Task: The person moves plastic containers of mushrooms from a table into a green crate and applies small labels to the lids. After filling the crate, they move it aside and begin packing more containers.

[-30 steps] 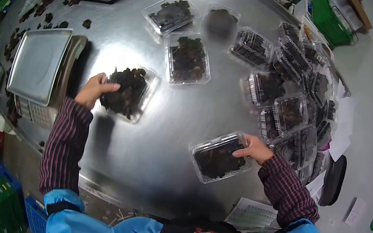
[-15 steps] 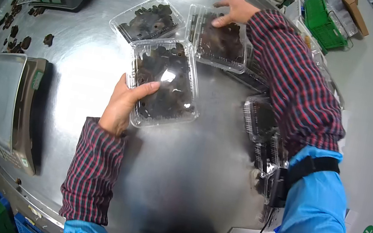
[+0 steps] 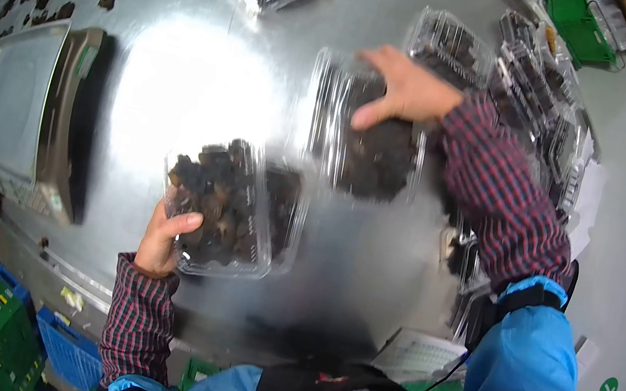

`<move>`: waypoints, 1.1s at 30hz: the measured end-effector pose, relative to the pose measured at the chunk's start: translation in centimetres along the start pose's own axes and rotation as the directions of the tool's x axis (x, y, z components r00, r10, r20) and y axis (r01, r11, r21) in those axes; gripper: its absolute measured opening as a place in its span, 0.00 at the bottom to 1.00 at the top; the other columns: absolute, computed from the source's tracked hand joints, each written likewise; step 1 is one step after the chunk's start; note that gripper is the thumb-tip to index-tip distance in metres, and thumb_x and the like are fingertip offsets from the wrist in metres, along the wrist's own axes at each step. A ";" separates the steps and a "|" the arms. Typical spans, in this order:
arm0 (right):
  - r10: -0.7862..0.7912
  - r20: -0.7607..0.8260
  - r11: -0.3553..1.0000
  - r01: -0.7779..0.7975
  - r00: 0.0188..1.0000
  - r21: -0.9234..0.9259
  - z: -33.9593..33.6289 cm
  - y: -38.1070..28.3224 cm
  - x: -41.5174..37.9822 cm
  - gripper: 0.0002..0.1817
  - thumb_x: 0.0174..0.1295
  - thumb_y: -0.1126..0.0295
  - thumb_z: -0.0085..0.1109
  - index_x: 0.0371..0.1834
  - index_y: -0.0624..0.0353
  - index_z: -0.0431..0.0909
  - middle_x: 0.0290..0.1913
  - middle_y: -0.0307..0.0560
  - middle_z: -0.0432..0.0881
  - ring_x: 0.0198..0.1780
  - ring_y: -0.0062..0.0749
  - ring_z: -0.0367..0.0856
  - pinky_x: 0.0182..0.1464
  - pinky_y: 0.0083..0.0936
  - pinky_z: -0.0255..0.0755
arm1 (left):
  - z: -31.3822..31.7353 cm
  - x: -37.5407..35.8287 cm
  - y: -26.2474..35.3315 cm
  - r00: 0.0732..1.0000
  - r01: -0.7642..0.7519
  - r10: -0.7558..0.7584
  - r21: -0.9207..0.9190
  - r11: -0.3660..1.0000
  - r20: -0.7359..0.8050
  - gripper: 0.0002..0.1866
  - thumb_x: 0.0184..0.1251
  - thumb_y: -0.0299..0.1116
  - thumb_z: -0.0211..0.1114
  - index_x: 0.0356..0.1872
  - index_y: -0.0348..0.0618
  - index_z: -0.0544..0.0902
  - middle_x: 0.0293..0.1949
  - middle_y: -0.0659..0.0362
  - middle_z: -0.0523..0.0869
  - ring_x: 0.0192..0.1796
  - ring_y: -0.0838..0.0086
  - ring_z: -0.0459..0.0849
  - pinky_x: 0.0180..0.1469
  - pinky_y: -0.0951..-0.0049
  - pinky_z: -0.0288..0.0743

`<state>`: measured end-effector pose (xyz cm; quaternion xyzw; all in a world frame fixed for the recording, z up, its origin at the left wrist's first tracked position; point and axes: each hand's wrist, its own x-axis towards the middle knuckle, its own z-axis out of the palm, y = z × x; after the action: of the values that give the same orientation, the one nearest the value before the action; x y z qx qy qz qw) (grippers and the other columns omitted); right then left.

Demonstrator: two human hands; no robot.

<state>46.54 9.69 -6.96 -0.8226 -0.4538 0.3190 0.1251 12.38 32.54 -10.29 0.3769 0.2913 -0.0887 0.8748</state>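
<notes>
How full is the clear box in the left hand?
Well filled: dark pieces show across most of the clear box in the left hand. Whether its lid is shut, I cannot tell.

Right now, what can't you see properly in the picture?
All from the head view:
Left hand: partly hidden by the held box.
Right hand: blurred, hiding part of the box beneath.
Green crate: cut off by the top edge.
Paper: writing too small to read.
</notes>
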 end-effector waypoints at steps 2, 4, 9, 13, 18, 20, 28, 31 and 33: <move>-0.066 -0.006 0.997 0.066 0.998 0.042 4.5 -4.2 -4.7 0.59 0.34 0.38 0.74 0.66 0.69 0.62 0.60 0.62 0.66 0.62 0.55 0.66 0.65 0.40 0.61 | -0.2 -4.6 -1.6 0.997 0.065 -0.065 -0.013 0.998 -0.049 0.39 0.51 0.29 0.70 0.66 0.36 0.63 0.55 0.54 0.78 0.54 0.68 0.79 0.57 0.70 0.74; -0.021 0.064 0.995 0.014 0.998 0.096 8.5 -8.3 -9.2 0.59 0.34 0.39 0.75 0.66 0.66 0.62 0.61 0.61 0.66 0.63 0.54 0.65 0.65 0.40 0.61 | -0.5 -8.4 -3.6 0.973 0.207 -0.191 0.121 0.971 -0.131 0.37 0.52 0.27 0.70 0.65 0.36 0.65 0.54 0.54 0.79 0.54 0.69 0.79 0.57 0.70 0.74; 0.117 -0.116 0.974 -0.091 0.986 0.207 14.9 -9.6 -18.8 0.60 0.33 0.41 0.77 0.68 0.63 0.60 0.63 0.59 0.65 0.65 0.53 0.62 0.67 0.40 0.58 | 0.4 -12.6 -6.4 0.899 0.199 -0.379 0.566 0.800 0.219 0.45 0.43 0.26 0.77 0.65 0.34 0.64 0.59 0.50 0.74 0.64 0.64 0.70 0.67 0.65 0.60; 0.236 -0.063 0.911 -0.198 0.970 0.360 15.2 -8.8 -22.6 0.61 0.31 0.44 0.79 0.70 0.61 0.58 0.64 0.58 0.64 0.68 0.52 0.59 0.70 0.38 0.55 | 2.3 -11.2 -5.7 0.883 -0.291 -0.327 0.939 0.182 0.337 0.48 0.39 0.46 0.78 0.63 0.33 0.67 0.62 0.40 0.69 0.66 0.49 0.66 0.67 0.55 0.59; 0.252 -0.064 0.907 -0.213 0.966 0.364 15.5 -8.7 -23.7 0.59 0.35 0.45 0.78 0.71 0.58 0.57 0.65 0.59 0.62 0.68 0.52 0.58 0.70 0.40 0.54 | 5.6 -10.6 -6.2 0.797 -0.435 -0.474 0.900 -0.017 0.376 0.44 0.38 0.51 0.78 0.54 0.30 0.73 0.65 0.38 0.62 0.67 0.43 0.61 0.66 0.53 0.60; 0.294 -0.105 0.878 -0.226 0.950 0.422 16.3 -8.2 -25.4 0.60 0.35 0.43 0.77 0.71 0.57 0.57 0.65 0.60 0.62 0.67 0.54 0.60 0.69 0.42 0.57 | 2.7 -10.7 -5.7 0.843 -0.364 -0.378 0.923 0.122 0.383 0.43 0.36 0.49 0.80 0.53 0.31 0.74 0.63 0.41 0.63 0.66 0.46 0.62 0.66 0.54 0.61; 0.765 -0.136 0.118 0.071 0.629 0.990 24.0 -10.6 -30.0 0.58 0.43 0.53 0.79 0.72 0.64 0.50 0.59 0.56 0.70 0.60 0.41 0.72 0.61 0.32 0.68 | -4.2 -12.4 -1.9 0.985 0.164 -0.107 0.527 0.834 -0.137 0.21 0.48 0.33 0.73 0.43 0.39 0.76 0.36 0.60 0.81 0.39 0.73 0.80 0.49 0.73 0.74; 0.798 -0.053 -0.072 0.183 0.600 0.980 27.2 -11.7 -30.8 0.37 0.49 0.56 0.76 0.56 0.65 0.68 0.43 0.43 0.78 0.40 0.25 0.76 0.42 0.20 0.71 | -1.0 -8.6 -2.7 0.996 0.054 -0.022 0.407 0.912 -0.082 0.20 0.56 0.33 0.68 0.49 0.36 0.77 0.43 0.56 0.84 0.43 0.72 0.82 0.49 0.72 0.74; 0.842 0.013 -0.175 0.250 0.539 0.952 30.2 -11.2 -30.6 0.20 0.51 0.59 0.75 0.36 0.58 0.76 0.29 0.33 0.76 0.24 0.14 0.66 0.25 0.16 0.60 | 0.8 -4.9 -4.5 0.998 0.031 -0.005 0.414 0.910 -0.063 0.21 0.57 0.33 0.68 0.50 0.36 0.77 0.44 0.57 0.83 0.46 0.73 0.81 0.50 0.72 0.73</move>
<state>8.04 -11.86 -11.96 -0.5875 0.2777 0.2063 0.7315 7.02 28.54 -9.77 0.5537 0.2957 -0.1449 0.7648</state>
